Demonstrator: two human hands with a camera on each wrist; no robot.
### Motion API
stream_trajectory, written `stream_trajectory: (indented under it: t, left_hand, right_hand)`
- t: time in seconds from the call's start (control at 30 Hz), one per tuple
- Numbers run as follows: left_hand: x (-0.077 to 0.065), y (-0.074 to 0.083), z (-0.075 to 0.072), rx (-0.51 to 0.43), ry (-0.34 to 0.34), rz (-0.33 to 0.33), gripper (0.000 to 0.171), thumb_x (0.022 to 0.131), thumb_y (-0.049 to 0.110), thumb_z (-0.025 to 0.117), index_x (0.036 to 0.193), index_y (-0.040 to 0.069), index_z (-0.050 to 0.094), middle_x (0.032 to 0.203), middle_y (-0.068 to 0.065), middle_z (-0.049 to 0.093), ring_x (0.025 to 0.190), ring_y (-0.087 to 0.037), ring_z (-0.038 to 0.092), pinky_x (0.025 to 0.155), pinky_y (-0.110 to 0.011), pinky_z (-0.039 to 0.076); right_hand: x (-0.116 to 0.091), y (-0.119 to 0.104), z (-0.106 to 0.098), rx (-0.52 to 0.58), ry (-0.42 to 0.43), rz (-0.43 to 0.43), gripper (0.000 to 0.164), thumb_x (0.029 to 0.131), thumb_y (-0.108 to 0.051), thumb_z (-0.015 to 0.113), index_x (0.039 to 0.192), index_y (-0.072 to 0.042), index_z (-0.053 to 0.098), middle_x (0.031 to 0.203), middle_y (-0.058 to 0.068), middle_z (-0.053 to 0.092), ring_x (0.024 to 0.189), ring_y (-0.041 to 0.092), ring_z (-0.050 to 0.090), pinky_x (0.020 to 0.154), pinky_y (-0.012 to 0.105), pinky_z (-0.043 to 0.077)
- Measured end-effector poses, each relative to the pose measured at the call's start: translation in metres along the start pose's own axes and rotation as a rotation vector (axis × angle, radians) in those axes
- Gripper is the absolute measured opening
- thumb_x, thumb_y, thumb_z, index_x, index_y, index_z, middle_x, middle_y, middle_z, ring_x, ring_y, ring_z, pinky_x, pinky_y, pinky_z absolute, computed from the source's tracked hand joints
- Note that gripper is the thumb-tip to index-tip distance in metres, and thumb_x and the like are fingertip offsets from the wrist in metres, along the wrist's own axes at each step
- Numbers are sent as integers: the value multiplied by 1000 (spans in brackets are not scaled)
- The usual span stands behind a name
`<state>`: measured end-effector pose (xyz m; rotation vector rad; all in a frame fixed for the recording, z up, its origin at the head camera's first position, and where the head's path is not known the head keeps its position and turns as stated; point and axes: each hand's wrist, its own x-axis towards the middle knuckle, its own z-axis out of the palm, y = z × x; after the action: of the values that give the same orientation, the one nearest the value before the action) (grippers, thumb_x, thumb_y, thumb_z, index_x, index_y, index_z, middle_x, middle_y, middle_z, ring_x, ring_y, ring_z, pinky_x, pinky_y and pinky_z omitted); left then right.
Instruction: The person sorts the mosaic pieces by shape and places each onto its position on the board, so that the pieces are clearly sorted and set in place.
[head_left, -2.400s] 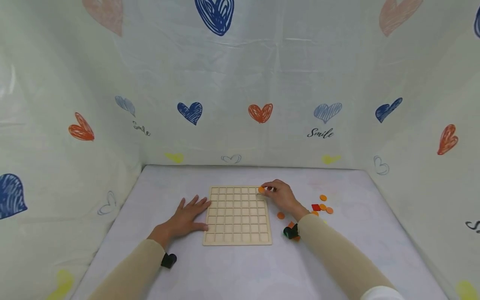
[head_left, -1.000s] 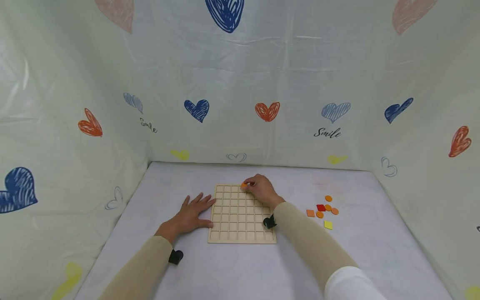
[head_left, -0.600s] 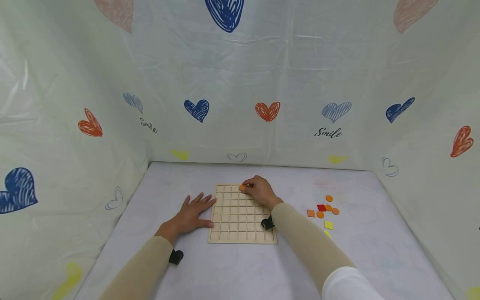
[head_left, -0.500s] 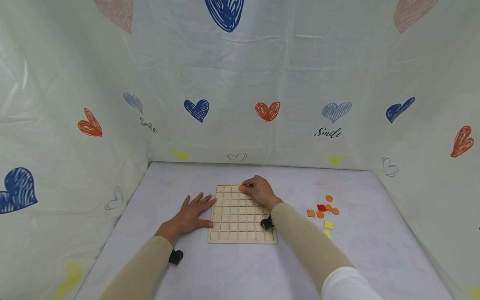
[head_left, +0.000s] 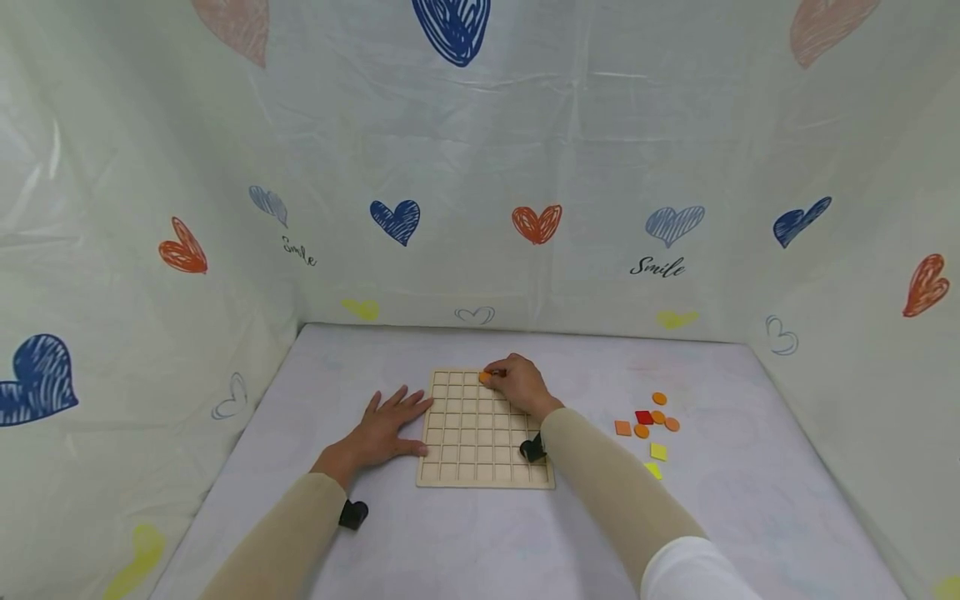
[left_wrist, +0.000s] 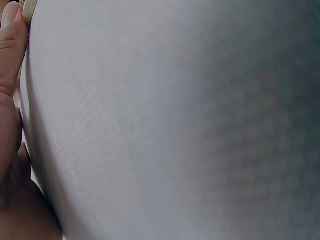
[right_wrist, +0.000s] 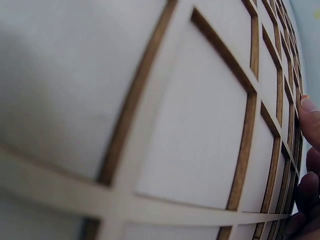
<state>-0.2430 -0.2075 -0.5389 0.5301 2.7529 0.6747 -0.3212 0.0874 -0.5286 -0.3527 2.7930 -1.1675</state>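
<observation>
A square wooden grid board point(head_left: 468, 433) lies on the table, with bare cells wherever it shows. Over the far row, slightly right of its middle, my right hand point(head_left: 521, 386) pinches an orange disc point(head_left: 485, 377) between thumb and fingers. Whether the disc sits inside a cell I cannot tell. My left hand point(head_left: 381, 429) rests on the table with fingers spread, its index finger and thumb touching the board's left edge. In the left wrist view the thumb point(left_wrist: 12, 45) meets the board's edge. Large empty cells of the board point(right_wrist: 200, 140) fill the right wrist view.
Right of the board lie several loose orange discs point(head_left: 659, 398), a red square point(head_left: 644, 417), an orange square point(head_left: 623, 427) and yellow pieces point(head_left: 658, 452). My right forearm covers part of the table and the board's right side. A heart-printed curtain point(head_left: 480, 150) hangs behind the table.
From the board's far right corner, my right hand has carried the orange disc left along the far row. Over the last half second it has hardly moved. The left hand stays at the edge.
</observation>
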Motion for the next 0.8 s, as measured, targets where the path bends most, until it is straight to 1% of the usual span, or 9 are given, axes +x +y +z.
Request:
stream_trajectory:
  t: [0.17, 0.4, 0.53, 0.8]
  left_hand:
    - [0, 0, 1, 4, 6, 2, 95, 86, 55, 81, 164, 21, 40, 173, -8, 31, 164, -39, 13, 130, -67, -4]
    - [0, 0, 1, 8, 3, -3, 95, 86, 55, 81, 164, 22, 40, 173, -8, 31, 164, -39, 12, 130, -67, -4]
    - [0, 0, 1, 12, 6, -1, 95, 85, 55, 81, 164, 22, 40, 173, -8, 32, 164, -39, 13, 130, -67, -3]
    - [-1, 1, 0, 12, 7, 2, 95, 85, 55, 81, 164, 22, 40, 173, -8, 32, 164, -39, 13, 129, -68, -3]
  right_hand:
    - [-1, -1, 0, 4, -1, -5, 26, 97, -24, 79, 120, -12, 81, 100, 3, 66, 86, 17, 59, 82, 34, 53]
    - [0, 0, 0, -21, -17, 3, 28, 97, -25, 78, 124, -15, 80, 100, 2, 66, 86, 15, 58, 84, 33, 54]
    - [0, 1, 0, 22, -10, -4, 29, 97, -23, 79, 124, -14, 80, 99, 2, 66, 87, 16, 58, 84, 35, 54]
    - [1, 10, -6, 134, -5, -22, 30, 97, -22, 79, 126, -14, 78, 102, 2, 69, 90, 16, 59, 84, 33, 52]
